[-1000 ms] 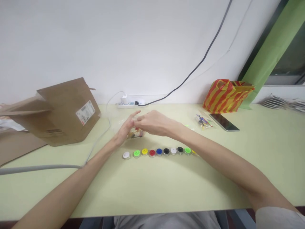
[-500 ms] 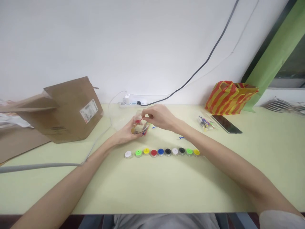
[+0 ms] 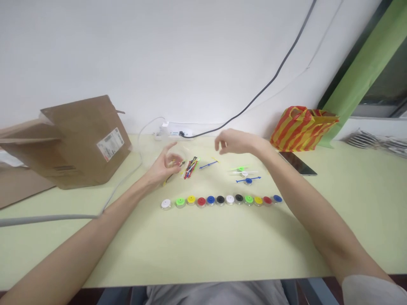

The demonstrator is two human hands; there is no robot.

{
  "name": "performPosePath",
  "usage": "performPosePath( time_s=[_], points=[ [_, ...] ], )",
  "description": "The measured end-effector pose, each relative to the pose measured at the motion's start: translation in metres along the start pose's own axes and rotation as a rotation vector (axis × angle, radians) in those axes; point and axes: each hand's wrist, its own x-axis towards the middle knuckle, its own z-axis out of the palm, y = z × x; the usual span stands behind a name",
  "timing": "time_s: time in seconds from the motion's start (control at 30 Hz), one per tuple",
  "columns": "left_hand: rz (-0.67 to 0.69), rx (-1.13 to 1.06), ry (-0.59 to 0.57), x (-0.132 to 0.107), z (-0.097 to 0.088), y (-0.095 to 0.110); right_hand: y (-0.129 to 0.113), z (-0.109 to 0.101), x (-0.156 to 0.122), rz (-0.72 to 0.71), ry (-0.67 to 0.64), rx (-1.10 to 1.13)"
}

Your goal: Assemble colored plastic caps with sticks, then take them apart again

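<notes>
My left hand [image 3: 160,168] is curled round a clear plastic container [image 3: 182,157], whose exact shape is hard to make out. Thin coloured pieces show in and below it. Just right of it lies a bundle of multicoloured plastic arrows [image 3: 191,167]. My right hand [image 3: 237,142] hovers above the table with bent, slightly parted fingers and nothing visible in them. Below it rest a loose blue arrow [image 3: 208,164] and a yellow one [image 3: 215,160]. Nearer my right forearm, a blue arrow spinner [image 3: 248,181] stands close to white and green ones.
Several clear-based discs with coloured tops [image 3: 220,200] form a row across the table. An open cardboard box [image 3: 85,140] stands left, behind a grey cable [image 3: 51,220]. A striped bag [image 3: 303,129] and a tablet [image 3: 299,164] lie right; a power strip [image 3: 174,134] sits by the wall.
My right hand has left the container and moved right, away from my left hand. The arrow bundle and the spinners, hidden before, now show. The view has shifted slightly.
</notes>
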Motion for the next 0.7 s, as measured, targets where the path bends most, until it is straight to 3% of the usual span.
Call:
performPosePath(
  time_s=[0.17,0.23,0.33,0.43,0.53,0.63,0.7],
  points=[
    [-0.07,-0.176,0.134,0.002,0.0,-0.002,0.05,0.028,0.017,0.192,-0.482,-0.073],
    [-0.081,-0.218,0.197,0.003,0.001,0.0,0.058,0.044,0.025,0.214,-0.566,-0.062],
    [-0.079,-0.232,0.239,0.003,0.003,0.0,0.063,0.052,0.029,0.202,-0.569,-0.043],
    [-0.07,-0.205,0.218,0.003,0.004,-0.002,0.063,0.037,0.02,0.134,-0.391,0.041],
    [-0.057,-0.152,0.169,0.001,0.005,-0.002,0.05,0.013,0.009,-0.034,-0.045,0.298],
    [-0.025,-0.102,0.097,-0.003,0.007,0.002,0.02,0.0,0.002,-0.223,0.269,0.574],
    [0.011,-0.085,0.039,-0.006,0.01,0.006,-0.005,-0.001,0.001,-0.325,0.383,0.692]
  ],
)
